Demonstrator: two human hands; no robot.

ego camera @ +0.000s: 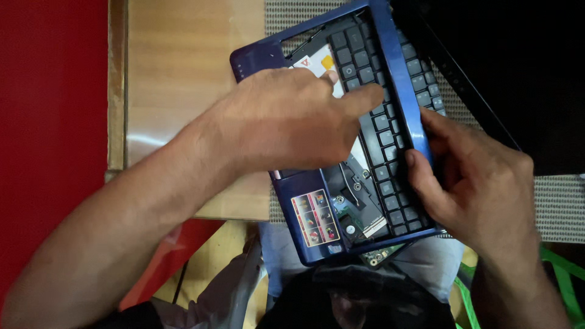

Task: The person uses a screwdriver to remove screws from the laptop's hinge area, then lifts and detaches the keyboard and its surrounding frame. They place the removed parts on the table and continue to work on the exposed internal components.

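Gripping blue laptop frame (pixel 399 73) at its right edge w/ right hand (pixel 481 183), fingers curled round the rim, thumb on black keyboard (pixel 381 131). Left hand (pixel 286 122) spread flat over frame's middle, fingertips on keys, holding nothing. Frame tilted, half-open, circuit board (pixel 359 222) showing inside, lying across wooden table (pixel 177 67) & woven mat (pixel 557 204).

A small repair corner, likely in a home or little workshop

A blue plastic laptop shell (pixel 317 228) with its dark keyboard (pixel 384 122) lies opened, a green circuit board (pixel 382 254) showing, over a light wooden table (pixel 177 67) with a woven grey mat (pixel 557 204).
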